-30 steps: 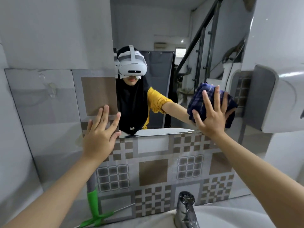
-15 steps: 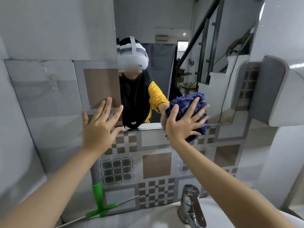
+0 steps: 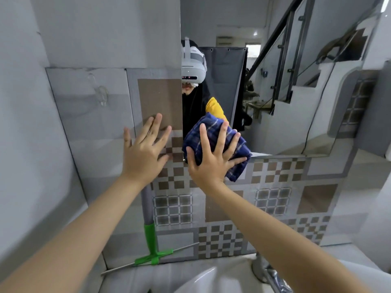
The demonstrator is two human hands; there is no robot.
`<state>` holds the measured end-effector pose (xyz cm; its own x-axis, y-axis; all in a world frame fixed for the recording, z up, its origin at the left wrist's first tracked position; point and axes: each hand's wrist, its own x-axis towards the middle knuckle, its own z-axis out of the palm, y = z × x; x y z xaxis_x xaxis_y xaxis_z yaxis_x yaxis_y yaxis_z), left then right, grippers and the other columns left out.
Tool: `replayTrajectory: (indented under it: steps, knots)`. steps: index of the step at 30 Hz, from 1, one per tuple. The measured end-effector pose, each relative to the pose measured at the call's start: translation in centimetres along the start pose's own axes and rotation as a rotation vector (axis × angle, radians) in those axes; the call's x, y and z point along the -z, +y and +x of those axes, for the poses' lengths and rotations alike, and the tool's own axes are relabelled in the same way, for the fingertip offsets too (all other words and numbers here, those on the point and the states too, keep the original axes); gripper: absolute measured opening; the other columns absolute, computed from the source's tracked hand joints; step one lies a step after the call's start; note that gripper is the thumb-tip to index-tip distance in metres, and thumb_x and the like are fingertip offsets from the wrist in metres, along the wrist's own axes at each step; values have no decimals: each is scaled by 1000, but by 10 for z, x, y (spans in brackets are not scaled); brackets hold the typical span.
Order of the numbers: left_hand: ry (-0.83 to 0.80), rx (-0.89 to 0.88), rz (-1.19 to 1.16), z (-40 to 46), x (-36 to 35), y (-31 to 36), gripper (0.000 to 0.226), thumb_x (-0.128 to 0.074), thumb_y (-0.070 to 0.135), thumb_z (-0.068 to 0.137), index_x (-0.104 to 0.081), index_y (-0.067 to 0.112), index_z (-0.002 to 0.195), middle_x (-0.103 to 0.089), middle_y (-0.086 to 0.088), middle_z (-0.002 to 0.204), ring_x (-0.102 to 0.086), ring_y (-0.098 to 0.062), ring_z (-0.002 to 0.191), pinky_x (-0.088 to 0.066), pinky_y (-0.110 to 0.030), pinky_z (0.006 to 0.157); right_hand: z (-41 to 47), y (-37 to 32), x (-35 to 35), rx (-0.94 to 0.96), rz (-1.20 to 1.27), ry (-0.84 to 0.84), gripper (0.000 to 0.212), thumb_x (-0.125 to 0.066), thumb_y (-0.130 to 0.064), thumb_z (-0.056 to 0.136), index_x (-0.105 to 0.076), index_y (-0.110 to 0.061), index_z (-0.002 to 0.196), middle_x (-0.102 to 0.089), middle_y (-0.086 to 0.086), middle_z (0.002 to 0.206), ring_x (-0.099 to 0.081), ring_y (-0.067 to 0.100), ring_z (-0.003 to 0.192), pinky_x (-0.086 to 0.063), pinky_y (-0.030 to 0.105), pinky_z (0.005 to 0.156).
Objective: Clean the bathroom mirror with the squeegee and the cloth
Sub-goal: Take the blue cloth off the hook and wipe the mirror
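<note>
The mirror (image 3: 285, 92) hangs on the tiled wall straight ahead. My right hand (image 3: 211, 157) presses a folded blue checked cloth (image 3: 220, 132) flat against the mirror's lower left corner, fingers spread and straight. My left hand (image 3: 143, 149) lies flat on the wall tiles just left of the mirror's edge, fingers spread. The squeegee (image 3: 151, 237), grey shaft with green head and long blade, leans upright against the wall below my left hand, blade down beside the basin.
A white basin (image 3: 201, 280) sits at the bottom with a chrome tap (image 3: 266, 271) to the right. A clear hook (image 3: 101, 94) is stuck on the left wall tile. A white fixture (image 3: 380, 113) juts out at the right edge.
My right hand slid the cloth leftward and slightly down across the mirror, from its right part to the lower left corner. The left hand stayed on the wall.
</note>
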<state>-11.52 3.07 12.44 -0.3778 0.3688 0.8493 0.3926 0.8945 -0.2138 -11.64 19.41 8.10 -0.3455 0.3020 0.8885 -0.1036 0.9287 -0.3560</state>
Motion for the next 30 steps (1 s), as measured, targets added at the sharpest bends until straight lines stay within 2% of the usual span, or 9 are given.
replayTrajectory:
  steps: [5, 9, 14, 17, 19, 22, 24, 27, 30]
  knots:
    - [-24, 1, -10, -2, -1, -1, 78, -77, 22, 69, -40, 21, 137, -28, -9, 150, -28, -25, 137, -2, -58, 107, -3, 17, 5, 301, -68, -25, 49, -50, -50, 90, -42, -43, 138, -25, 5, 155, -12, 41, 143, 3, 81, 95]
    - [-37, 13, -49, 0, 7, 0, 57, -67, 17, 80, -46, 18, 133, -31, -9, 149, -30, -26, 136, -3, -58, 106, -1, 42, 10, 583, -175, -71, 43, -49, -45, 93, -46, -43, 136, -35, 0, 152, -25, 39, 139, -11, 82, 95]
    - [-66, 72, -121, -6, 24, 4, 45, -62, 14, 83, -54, 14, 128, -37, -11, 145, -34, -27, 135, -4, -57, 106, 8, 63, 33, 789, -151, -296, 47, -50, -27, 89, -47, -35, 135, -33, -1, 152, -21, 36, 141, -16, 83, 93]
    - [-101, 121, -221, -9, 35, 12, 40, -59, 13, 85, -56, 12, 125, -40, -13, 144, -38, -29, 133, -14, -62, 106, 15, 61, 57, 697, 68, -470, 42, -43, -27, 92, -49, -28, 133, -41, 2, 150, -21, 33, 143, -16, 83, 93]
    - [-84, 145, -376, -10, 44, 20, 35, -58, 13, 85, -60, 11, 120, -48, -13, 138, -47, -29, 125, -29, -60, 105, 17, 58, 73, 561, 276, -532, 39, -45, -24, 95, -51, -22, 134, -41, 2, 149, -23, 30, 144, -13, 76, 100]
    - [-81, 200, -702, -10, 63, 36, 34, -62, 12, 85, -62, 12, 119, -58, -7, 128, -54, -17, 117, -39, -23, 102, 11, 48, 98, 427, 562, -536, 38, -54, -11, 93, -54, -11, 131, -49, 1, 140, -34, 18, 138, -25, 43, 113]
    - [-134, 211, -823, -8, 76, 46, 37, -65, 12, 83, -61, 13, 120, -61, -1, 123, -54, -8, 114, -34, -4, 94, 7, 40, 116, 368, 649, -529, 37, -56, -6, 92, -56, -9, 128, -59, -1, 124, -51, 7, 120, -43, 24, 100]
    - [-181, 283, -991, -5, 89, 55, 34, -69, 9, 80, -65, 13, 113, -69, -2, 108, -64, -6, 97, -48, -16, 88, -3, 29, 137, 284, 705, -562, 32, -54, -9, 94, -56, -10, 126, -64, -4, 108, -58, 2, 96, -45, 13, 80]
    - [-185, 426, -1193, -3, 99, 59, 26, -71, 3, 76, -70, 12, 100, -72, -8, 91, -70, -15, 82, -55, -24, 76, -12, 22, 150, 233, 772, -585, 30, -53, -11, 95, -56, -9, 124, -64, -2, 110, -59, 4, 99, -46, 15, 83]
